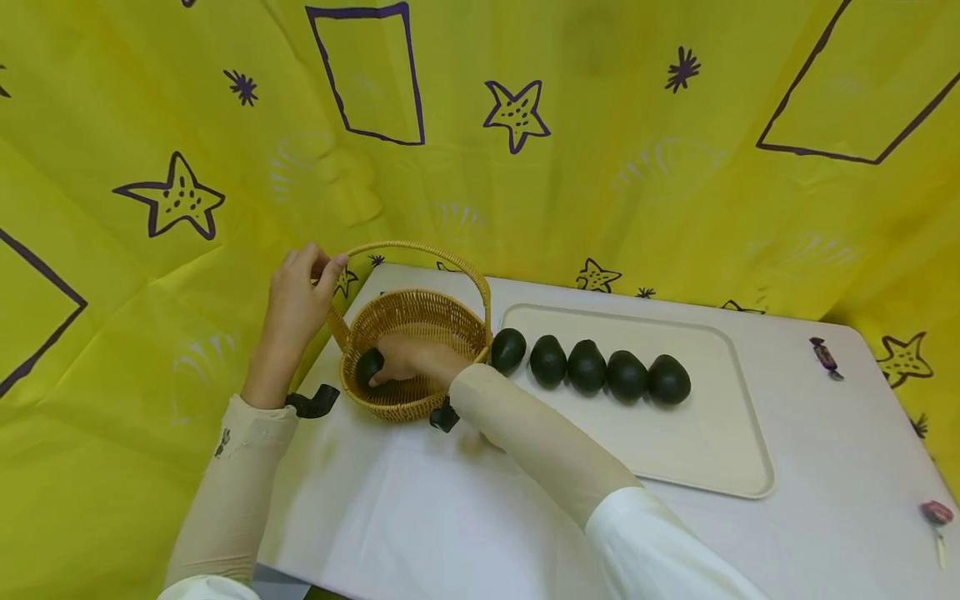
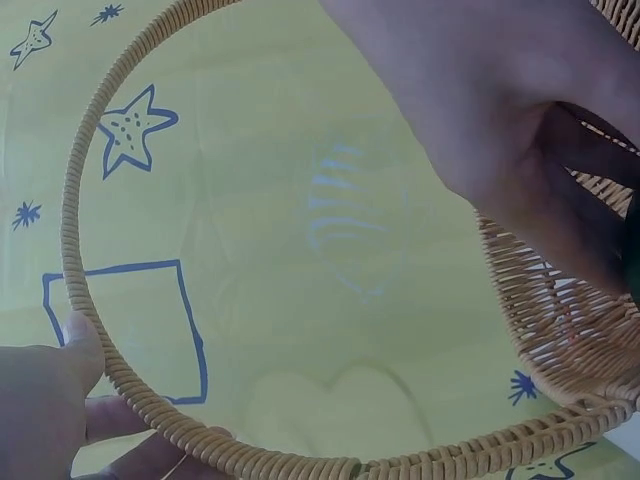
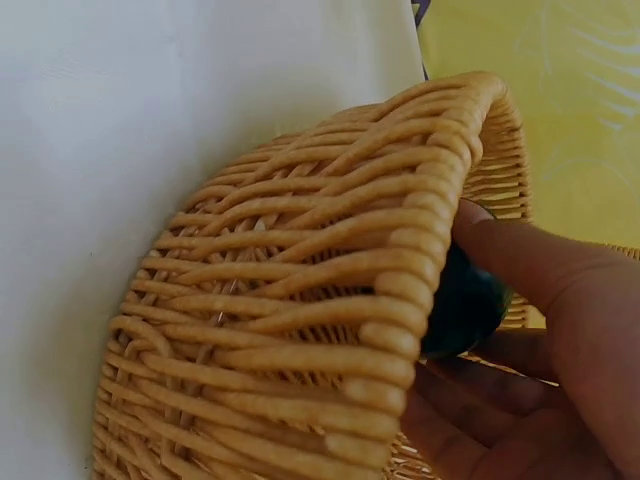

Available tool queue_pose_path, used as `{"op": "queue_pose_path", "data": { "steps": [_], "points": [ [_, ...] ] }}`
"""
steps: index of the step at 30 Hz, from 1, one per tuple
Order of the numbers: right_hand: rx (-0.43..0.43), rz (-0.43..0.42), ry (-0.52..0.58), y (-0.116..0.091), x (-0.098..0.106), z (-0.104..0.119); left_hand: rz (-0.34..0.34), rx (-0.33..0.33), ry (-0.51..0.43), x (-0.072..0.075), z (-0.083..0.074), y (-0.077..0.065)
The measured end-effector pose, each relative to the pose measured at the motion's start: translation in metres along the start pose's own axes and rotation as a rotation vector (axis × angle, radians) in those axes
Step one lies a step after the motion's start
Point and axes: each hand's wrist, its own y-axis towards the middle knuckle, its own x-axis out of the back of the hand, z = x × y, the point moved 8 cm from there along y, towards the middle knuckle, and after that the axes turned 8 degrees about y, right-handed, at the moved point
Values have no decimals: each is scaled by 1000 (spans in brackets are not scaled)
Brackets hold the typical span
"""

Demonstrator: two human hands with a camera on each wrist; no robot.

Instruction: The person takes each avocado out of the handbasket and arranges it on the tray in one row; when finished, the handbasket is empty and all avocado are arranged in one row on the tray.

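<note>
A wicker basket (image 1: 416, 408) with a tall arched handle (image 1: 442, 254) stands at the left side of the table. My left hand (image 1: 294, 300) grips that handle on its left side, the thumb lying over the woven band in the left wrist view. Down inside the basket, my right hand (image 1: 408, 358) holds a dark green avocado (image 1: 368, 367) near the left wall. In the right wrist view, thumb and fingers go round the avocado (image 3: 468, 300), whose lower part is hidden behind the basket rim (image 3: 440, 200).
Right of the basket lies a cream tray (image 1: 697, 450) with several avocados (image 1: 587, 367) in a row. A wrapped candy (image 1: 826, 357) and a lollipop (image 1: 937, 515) are at the table's right. A yellow patterned curtain (image 1: 450, 183) hangs behind the white table (image 1: 420, 508).
</note>
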Motion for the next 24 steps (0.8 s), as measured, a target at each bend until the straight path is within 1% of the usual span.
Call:
{"op": "queue_pose_path", "data": {
  "steps": [4,8,13,18,24],
  "points": [
    [-13,-16,32,-2,3,-4,4,2,-1,-1,-1,0],
    [7,-22,43,-1,4,-4,1,3,0,0,-2,0],
    [13,-15,25,1,1,-1,4,4,0,1,-2,0],
    [-2,-26,-7,1,1,1,2,3,-3,2,-3,1],
    [8,-29,-10,-1,0,1,2,-7,12,2,-4,-1]
  ]
}}
